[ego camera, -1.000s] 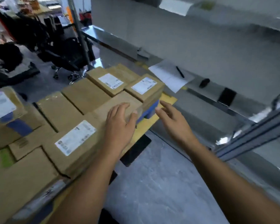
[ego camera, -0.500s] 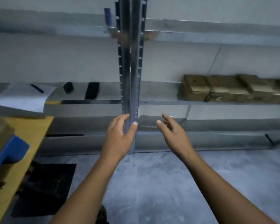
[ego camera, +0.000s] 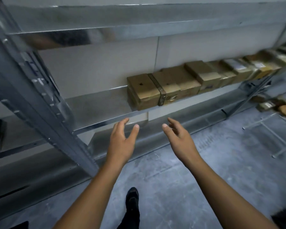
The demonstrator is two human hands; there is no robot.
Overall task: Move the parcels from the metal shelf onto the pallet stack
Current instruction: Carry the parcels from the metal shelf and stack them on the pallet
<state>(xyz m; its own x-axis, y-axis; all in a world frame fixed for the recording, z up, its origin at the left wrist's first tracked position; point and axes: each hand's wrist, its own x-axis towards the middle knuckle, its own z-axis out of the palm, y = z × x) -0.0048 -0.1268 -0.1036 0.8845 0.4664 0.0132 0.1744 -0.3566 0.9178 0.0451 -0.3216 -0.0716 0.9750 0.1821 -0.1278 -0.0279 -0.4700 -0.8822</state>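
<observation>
Two hands, both bare and held out in front. Left hand [ego camera: 121, 142]: fingers loosely spread and a little curved, thumb set apart, gripping nothing. Right hand [ego camera: 180, 138]: likewise loose and spread, palm turned inward toward the left one, gripping nothing. A clear gap between the two thumbs. Both just short of the front edge of the metal shelf [ego camera: 97, 108], fingertips low in front of it and, as far as can be told, not touching it.

Beyond the fingertips, on that same shelf: parcels [ego camera: 144, 90], brown cardboard, in one row running off to the right along the back wall. Nearest one just up and right of the hands, at the front lip, with one dark band [ego camera: 158, 90] wrapped round it. At least six in the row; far end too blurred for an exact count. None in either hand.

Further out: one slanting metal post [ego camera: 40, 100] on the left, punched with holes, and one upper board [ego camera: 89, 19] overhead. Grey floor [ego camera: 172, 187] below, with one black shoe [ego camera: 132, 197] on it between the forearms. Low at the far right, a few blurred brown boxes [ego camera: 269, 104], number not clear.
</observation>
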